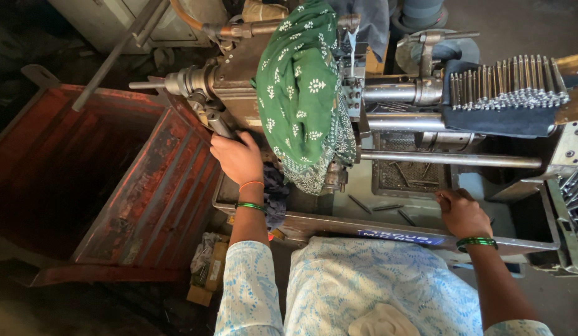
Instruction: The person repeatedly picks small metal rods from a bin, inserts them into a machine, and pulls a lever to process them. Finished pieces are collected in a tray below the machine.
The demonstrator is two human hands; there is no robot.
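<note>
Green cloth (301,93) with white print hangs over the middle of a grey metal machine (239,87), and both arms reach up to it from the bottom of the view. The left arm runs nearly straight up, its sleeve pale blue, with an orange thread and a green bangle (250,206) at the wrist. The left hand (238,158) is curled knuckles up, its fingers wrapped shut on a dark lever (209,115) that slopes down from the machine's left end; the palm hides the lever's lower end. The right arm comes in from the lower right, forearm slanting up and left, with green bangles at its wrist too. The right hand (461,213) sits at the near edge of the machine's tray (388,214), fingers bent down over the rim with the tips out of sight, so I cannot tell whether it grips anything. Thin metal pins (373,205) lie loose in the tray just left of that hand. Up right, a row of upright pins (510,84) stands on a dark cloth pad. A rusty red bin (115,186) stands to the left of the machine.
</note>
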